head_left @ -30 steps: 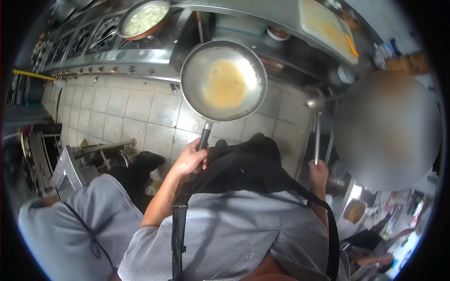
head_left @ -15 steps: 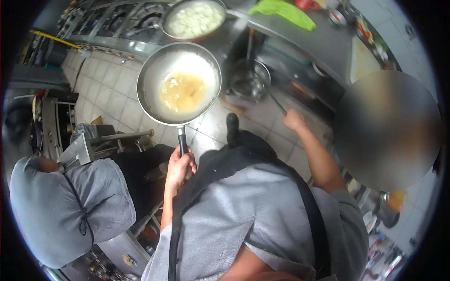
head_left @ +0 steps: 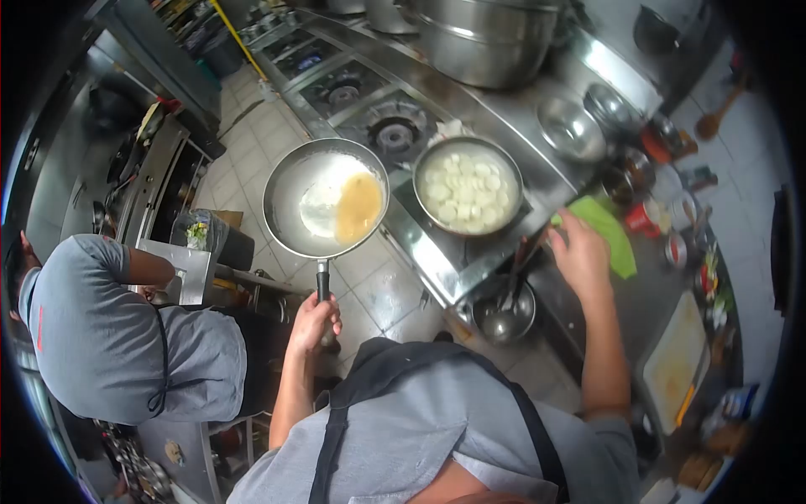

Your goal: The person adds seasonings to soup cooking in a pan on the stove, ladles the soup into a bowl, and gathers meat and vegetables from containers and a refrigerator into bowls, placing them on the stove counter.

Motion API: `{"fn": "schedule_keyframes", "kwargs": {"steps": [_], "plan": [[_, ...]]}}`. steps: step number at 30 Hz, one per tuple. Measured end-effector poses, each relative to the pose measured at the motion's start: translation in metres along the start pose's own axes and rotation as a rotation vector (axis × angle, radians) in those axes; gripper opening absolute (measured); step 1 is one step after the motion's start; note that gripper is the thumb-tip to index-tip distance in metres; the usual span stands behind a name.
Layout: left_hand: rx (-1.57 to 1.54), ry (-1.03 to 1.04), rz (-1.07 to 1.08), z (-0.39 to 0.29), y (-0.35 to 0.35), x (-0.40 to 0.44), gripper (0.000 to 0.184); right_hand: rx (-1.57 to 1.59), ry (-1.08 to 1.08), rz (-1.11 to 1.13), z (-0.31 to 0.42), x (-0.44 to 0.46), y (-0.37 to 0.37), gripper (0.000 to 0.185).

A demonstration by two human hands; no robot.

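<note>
Gripped by its black handle in my left hand [head_left: 315, 323] is a frying pan [head_left: 298, 197], held over the floor. Tan liquid [head_left: 358, 208] lies to the right side inside it. My right hand [head_left: 579, 250] is apart from the pan, fingers spread, at the left edge of a green cloth [head_left: 606, 233]; nothing shows held in it. Just left of that hand, a second pan [head_left: 464, 228] with pale sliced pieces [head_left: 467, 191] stands on the stove. A ladle [head_left: 502, 322] rests in a metal bowl [head_left: 526, 304] below the right hand.
A large steel pot [head_left: 487, 42] stands behind the stove burners [head_left: 393, 133]. At the right are metal bowls [head_left: 571, 128], a red can [head_left: 645, 218] and a cutting board [head_left: 676, 361]. A co-worker [head_left: 126, 336] bends over a counter at the left.
My right hand has let go of the ladle and moved up to the green cloth. The view has turned toward the stove. The liquid has shifted to the right in the held pan.
</note>
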State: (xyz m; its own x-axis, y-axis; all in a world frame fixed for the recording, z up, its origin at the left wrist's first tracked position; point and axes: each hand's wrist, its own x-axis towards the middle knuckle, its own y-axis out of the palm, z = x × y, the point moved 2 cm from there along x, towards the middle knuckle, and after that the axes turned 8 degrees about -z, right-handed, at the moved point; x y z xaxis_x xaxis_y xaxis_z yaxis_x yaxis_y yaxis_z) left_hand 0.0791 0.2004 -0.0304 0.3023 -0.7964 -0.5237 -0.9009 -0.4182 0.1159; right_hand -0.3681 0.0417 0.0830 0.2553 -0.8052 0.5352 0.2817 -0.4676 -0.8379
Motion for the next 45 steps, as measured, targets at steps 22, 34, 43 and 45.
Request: {"fn": "schedule_keyframes", "kwargs": {"steps": [22, 34, 43, 45], "plan": [[0.009, 0.289, 0.19, -0.369, -0.065, 0.367, 0.02, 0.69, 0.46, 0.378, 0.275, 0.134, 0.132, 0.031], [-0.043, 0.308, 0.423, -0.583, 0.056, 0.487, 0.017, 0.489, 0.602, 0.195, 0.274, 0.169, 0.139, 0.029], [0.196, 0.589, 0.499, -0.69, 0.144, 0.58, 0.016, 0.274, 0.811, 0.109, 0.301, 0.222, 0.176, 0.028], [0.15, 0.524, 0.514, -0.704, 0.163, 0.598, 0.015, 0.287, 0.826, 0.064, 0.309, 0.227, 0.194, 0.027]]}}
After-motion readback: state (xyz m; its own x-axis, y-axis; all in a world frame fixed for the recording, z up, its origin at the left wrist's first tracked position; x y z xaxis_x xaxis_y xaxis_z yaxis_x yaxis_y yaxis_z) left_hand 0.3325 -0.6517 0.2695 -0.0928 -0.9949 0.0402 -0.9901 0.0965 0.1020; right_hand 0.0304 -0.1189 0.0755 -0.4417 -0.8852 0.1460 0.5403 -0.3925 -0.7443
